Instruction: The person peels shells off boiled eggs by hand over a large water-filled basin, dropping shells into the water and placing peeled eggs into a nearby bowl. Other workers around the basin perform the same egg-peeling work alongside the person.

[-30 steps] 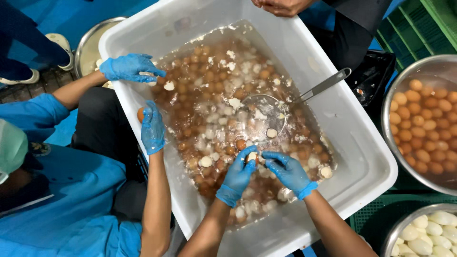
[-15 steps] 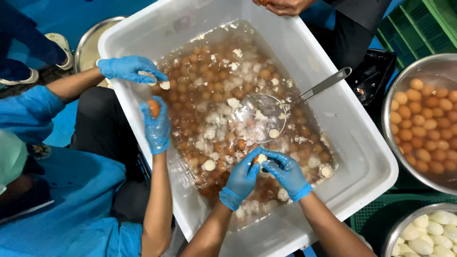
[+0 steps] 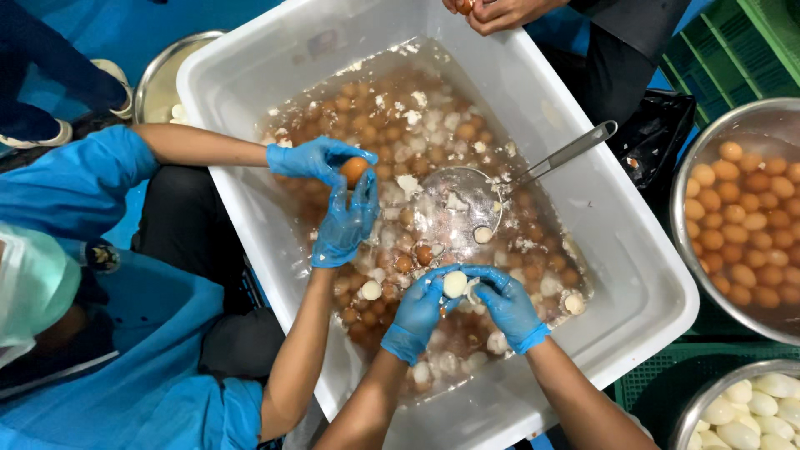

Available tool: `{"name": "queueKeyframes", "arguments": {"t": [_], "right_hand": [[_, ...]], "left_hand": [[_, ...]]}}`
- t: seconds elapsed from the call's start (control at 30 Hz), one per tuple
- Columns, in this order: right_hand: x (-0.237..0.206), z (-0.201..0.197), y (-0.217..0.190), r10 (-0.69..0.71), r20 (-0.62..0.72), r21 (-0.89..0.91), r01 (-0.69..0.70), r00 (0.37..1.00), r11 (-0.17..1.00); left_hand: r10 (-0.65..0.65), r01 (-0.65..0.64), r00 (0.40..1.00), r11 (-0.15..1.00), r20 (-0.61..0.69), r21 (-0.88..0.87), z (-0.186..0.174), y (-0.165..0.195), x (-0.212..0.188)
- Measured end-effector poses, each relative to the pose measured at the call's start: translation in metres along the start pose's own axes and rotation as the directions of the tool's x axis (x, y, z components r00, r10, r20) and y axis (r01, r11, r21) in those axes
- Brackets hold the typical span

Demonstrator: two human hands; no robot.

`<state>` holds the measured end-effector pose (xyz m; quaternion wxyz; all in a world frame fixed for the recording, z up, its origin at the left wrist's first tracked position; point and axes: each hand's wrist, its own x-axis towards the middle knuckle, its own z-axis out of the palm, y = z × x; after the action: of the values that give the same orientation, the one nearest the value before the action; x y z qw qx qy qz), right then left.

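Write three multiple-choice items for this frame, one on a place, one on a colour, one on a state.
1. Where does the strainer ladle lie?
A. in the white tub, bowl in the water
B. in the steel bowl of brown eggs
C. on the floor

2. What colour are the gloves on the left hand and right hand?
A. white
B. blue
C. black

3. What state is the egg between those hands in?
A. fully brown-shelled
B. mostly peeled, white showing
C. cut in half

Answers
1: A, its bowl sits among the floating eggs and its handle leans on the tub's far wall.
2: B, both hands wear blue gloves.
3: B, white surface shows between the fingertips, while the co-worker's egg is brown.
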<state>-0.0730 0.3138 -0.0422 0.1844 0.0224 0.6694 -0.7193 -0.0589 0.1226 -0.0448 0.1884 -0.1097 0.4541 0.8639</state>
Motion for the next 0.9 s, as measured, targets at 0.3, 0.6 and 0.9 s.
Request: {"name": "queueKeyframes", "arguments": {"t": [0.3, 0.6, 0.9], "right_hand": [[-0.009, 0.018, -0.027, -0.397, 0.074, -0.509, 0.377, 0.915, 0.774], [-0.010, 0.016, -0.021, -0.406, 0.118, -0.535, 0.402, 0.906, 0.743], [-0.007, 0.015, -0.017, -0.430, 0.128, -0.337, 0.447, 0.894, 0.829]], "left_hand": [[0.141, -0.119, 0.988, 0.956, -0.064, 0.268, 0.003, -0.003, 0.000], [0.194, -0.176, 0.981, 0.909, -0.010, 0.378, 0.002, -0.009, -0.006], [0.354, -0.292, 0.935, 0.776, -0.004, 0.559, 0.003, -0.007, -0.006]]}}
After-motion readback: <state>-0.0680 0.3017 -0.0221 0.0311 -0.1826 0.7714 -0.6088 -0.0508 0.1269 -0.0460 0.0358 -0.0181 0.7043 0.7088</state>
